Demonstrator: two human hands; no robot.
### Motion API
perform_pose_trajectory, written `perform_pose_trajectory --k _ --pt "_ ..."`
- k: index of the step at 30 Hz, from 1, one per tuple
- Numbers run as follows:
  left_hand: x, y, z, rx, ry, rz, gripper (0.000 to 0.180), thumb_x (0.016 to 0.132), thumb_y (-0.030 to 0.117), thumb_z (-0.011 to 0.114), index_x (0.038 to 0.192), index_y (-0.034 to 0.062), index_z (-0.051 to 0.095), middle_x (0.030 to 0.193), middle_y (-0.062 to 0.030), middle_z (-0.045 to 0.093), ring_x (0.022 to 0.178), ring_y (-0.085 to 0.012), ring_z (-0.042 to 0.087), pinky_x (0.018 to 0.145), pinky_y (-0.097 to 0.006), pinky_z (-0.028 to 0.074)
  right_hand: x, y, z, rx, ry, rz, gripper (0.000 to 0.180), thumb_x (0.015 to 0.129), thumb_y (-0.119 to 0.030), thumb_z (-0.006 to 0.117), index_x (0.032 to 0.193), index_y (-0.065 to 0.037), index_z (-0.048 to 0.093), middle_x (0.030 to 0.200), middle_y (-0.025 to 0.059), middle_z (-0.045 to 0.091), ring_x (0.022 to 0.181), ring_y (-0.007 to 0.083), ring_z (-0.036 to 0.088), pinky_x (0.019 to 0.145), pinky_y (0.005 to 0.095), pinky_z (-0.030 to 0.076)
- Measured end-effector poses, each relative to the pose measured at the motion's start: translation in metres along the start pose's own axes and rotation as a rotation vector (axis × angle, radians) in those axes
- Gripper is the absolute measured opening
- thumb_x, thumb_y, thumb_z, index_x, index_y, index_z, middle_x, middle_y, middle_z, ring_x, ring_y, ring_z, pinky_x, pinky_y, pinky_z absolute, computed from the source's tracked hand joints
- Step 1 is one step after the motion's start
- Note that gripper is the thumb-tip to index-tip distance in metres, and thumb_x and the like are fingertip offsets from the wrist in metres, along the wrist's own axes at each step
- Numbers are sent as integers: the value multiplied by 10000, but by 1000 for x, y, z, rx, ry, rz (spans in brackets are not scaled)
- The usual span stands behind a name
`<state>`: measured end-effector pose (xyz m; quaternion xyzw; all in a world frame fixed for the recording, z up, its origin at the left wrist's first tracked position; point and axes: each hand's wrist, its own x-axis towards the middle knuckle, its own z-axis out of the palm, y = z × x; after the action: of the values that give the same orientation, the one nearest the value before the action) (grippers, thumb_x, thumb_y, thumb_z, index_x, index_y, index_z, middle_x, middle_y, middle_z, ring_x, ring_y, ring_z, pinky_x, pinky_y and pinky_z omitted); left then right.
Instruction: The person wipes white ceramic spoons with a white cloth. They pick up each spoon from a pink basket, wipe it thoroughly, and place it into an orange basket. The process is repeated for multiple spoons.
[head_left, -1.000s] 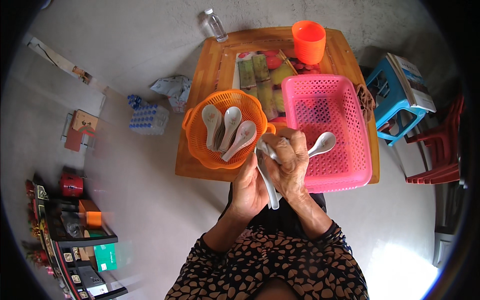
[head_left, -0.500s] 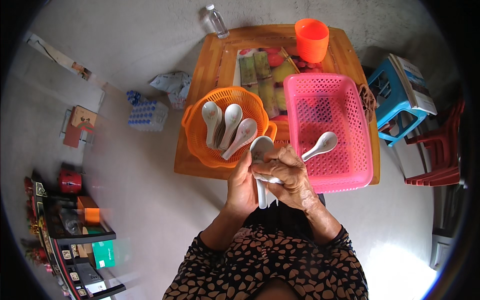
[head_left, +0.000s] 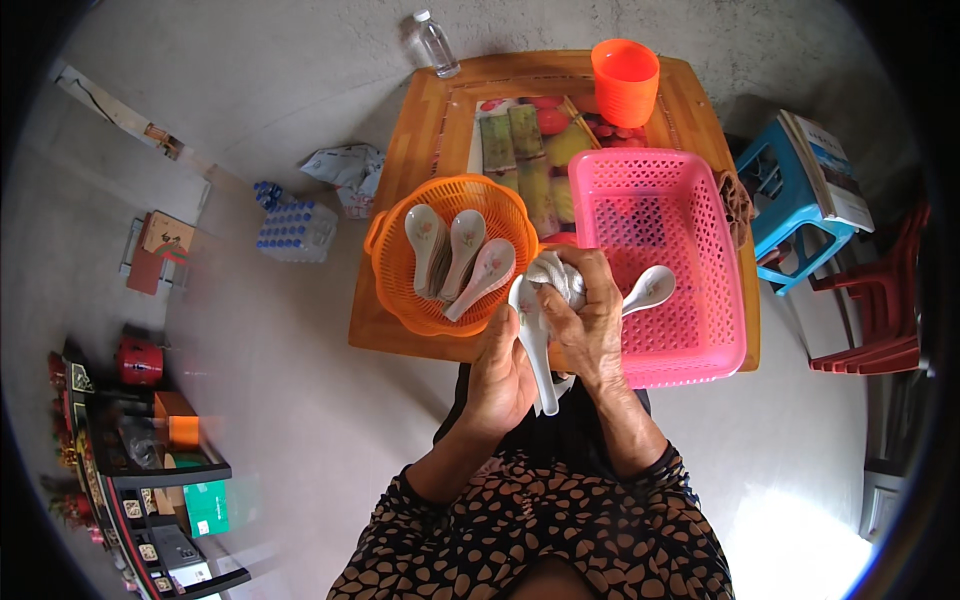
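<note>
Between my hands is a white soup spoon point(head_left: 535, 345) with a small flower pattern, its bowl up and handle pointing toward me. My left hand point(head_left: 498, 378) grips it from the left side. A crumpled white cloth point(head_left: 556, 278) is bunched in my right hand point(head_left: 590, 320), against the spoon's bowl. Stacked soup spoons point(head_left: 466, 245) stand in several rows inside the round orange basket point(head_left: 385, 285) at the left. One more white spoon point(head_left: 653, 287) lies in the pink rectangular basket point(head_left: 735, 300), partly hidden behind my right hand.
Both baskets sit on a wooden table point(head_left: 420, 130) with a printed food picture on top. Stacked orange cups point(head_left: 626, 95) and a clear bottle point(head_left: 437, 45) stand toward the back. A blue stool point(head_left: 800, 190) is at the right, packed bottles point(head_left: 297, 232) at the left.
My right hand with the cloth has moved up and slightly right, from the spoon's middle to its bowl. The spoon has shifted a little right and tilted.
</note>
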<state>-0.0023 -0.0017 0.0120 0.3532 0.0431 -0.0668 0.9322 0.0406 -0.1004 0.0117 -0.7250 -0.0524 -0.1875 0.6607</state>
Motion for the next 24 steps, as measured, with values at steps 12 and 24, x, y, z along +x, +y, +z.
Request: perform_pose_trajectory --k 12,24 --pt "-7 13 0 510 35 -136 311 957 340 432 1104 66 445 838 -38 531 585 -79 477 502 -206 386 0 3 -10 176 -11 246 233 753 -69 612 968 20 594 794 109 634 715 107 595 630 261 492" --pt "-10 29 -9 1057 -96 -204 415 981 354 356 728 42 459 586 6 403 518 -93 381 484 -247 319 23 -2 -21 -339 -138 -550 328 597 -38 683 922 -71 652 920 43 577 814 242 561 648 316 514"
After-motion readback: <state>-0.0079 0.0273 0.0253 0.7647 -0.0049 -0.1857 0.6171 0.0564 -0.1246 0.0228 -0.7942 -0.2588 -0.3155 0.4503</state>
